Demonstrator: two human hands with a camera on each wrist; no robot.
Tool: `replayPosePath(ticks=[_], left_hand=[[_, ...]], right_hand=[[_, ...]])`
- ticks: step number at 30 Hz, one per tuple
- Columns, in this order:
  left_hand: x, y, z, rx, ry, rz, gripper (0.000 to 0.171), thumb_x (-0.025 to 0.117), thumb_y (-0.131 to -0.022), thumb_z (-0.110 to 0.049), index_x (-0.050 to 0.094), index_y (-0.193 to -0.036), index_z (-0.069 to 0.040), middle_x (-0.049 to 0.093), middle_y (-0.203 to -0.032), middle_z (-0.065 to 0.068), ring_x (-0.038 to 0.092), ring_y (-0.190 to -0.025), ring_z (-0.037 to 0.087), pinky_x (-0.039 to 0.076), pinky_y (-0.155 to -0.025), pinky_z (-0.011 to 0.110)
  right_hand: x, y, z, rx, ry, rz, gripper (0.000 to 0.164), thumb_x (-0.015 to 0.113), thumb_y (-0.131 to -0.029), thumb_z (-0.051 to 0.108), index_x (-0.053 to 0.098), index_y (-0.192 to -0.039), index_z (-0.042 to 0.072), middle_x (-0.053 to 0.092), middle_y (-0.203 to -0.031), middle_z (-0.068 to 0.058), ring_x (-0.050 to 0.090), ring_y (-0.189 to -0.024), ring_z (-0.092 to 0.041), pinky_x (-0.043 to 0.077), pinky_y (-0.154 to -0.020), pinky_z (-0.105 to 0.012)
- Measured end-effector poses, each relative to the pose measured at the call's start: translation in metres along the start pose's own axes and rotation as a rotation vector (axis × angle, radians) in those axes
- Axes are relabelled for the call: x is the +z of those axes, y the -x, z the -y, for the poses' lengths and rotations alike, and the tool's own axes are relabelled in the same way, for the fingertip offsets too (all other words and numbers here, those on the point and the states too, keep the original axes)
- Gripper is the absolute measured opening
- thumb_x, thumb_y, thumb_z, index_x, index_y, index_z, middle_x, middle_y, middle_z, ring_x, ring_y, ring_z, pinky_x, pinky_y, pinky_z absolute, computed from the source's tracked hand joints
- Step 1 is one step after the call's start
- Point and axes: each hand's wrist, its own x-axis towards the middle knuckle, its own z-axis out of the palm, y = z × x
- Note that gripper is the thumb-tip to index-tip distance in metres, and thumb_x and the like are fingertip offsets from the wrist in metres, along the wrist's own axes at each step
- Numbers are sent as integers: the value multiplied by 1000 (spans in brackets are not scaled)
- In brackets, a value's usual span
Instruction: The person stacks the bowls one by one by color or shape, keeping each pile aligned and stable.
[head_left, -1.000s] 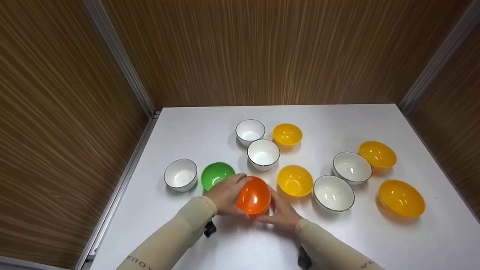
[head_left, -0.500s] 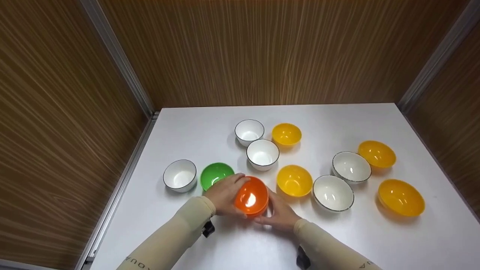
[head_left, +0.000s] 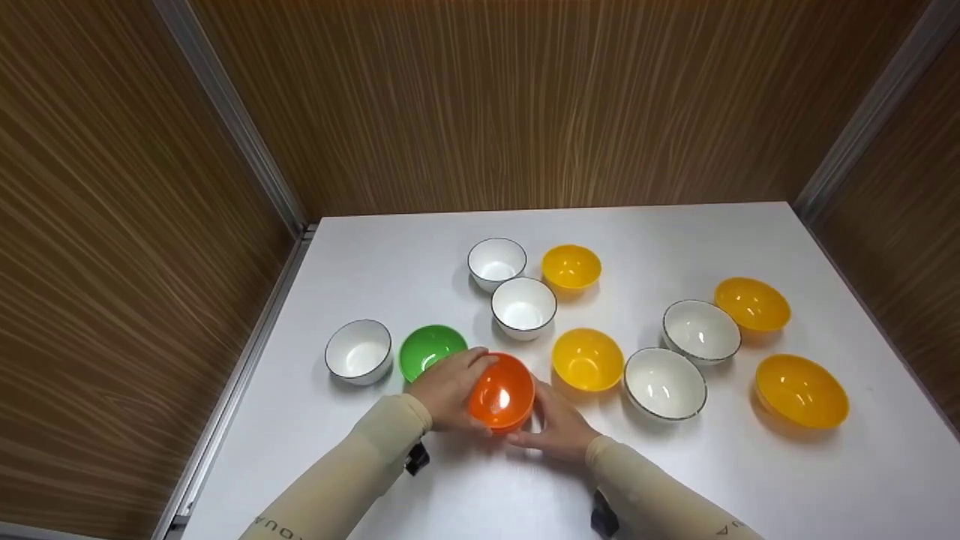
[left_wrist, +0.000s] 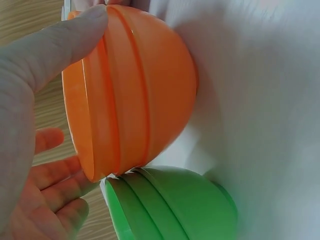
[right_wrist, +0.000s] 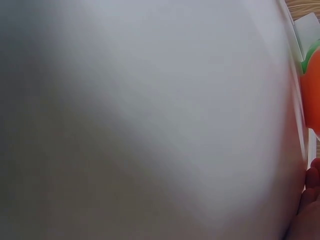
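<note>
In the head view, nested orange bowls [head_left: 501, 393] stand near the front middle of the table. My left hand [head_left: 450, 390] grips their left side, and its thumb lies over the rim in the left wrist view. Around the right side curves my right hand [head_left: 559, 427], fingers along the far side and thumb at the front. Stacked rims show on the orange bowls [left_wrist: 160, 85] from the side. Just left of them are nested green bowls [left_wrist: 195, 200], partly covered by my left hand from above. Only an edge of the orange bowls [right_wrist: 312, 92] enters the right wrist view.
A white bowl [head_left: 359, 352] stands at the far left. Two white bowls and a small yellow bowl [head_left: 571, 268] are behind. To the right are a yellow bowl [head_left: 587, 360], two white bowls and two wider yellow bowls [head_left: 801, 391]. Wood-grain panels [head_left: 555, 105] enclose the white table.
The upper orange bowl has shifted slightly left and sits more squarely over the one beneath. Both hands keep their hold, and the other bowls have stayed in place.
</note>
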Motion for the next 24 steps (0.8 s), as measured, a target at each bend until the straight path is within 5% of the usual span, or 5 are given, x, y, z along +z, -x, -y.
replayPosePath(ticks=[24], left_hand=[[3, 4, -3, -25, -20, 31, 100, 73, -61, -59, 30, -142, -17, 27, -146, 8, 30, -129, 27, 30, -103, 45]], right_hand=[[-1, 0, 0, -10, 1, 2, 94, 76, -67, 47, 23, -143, 31, 32, -143, 9, 30, -129, -14, 24, -106, -46]])
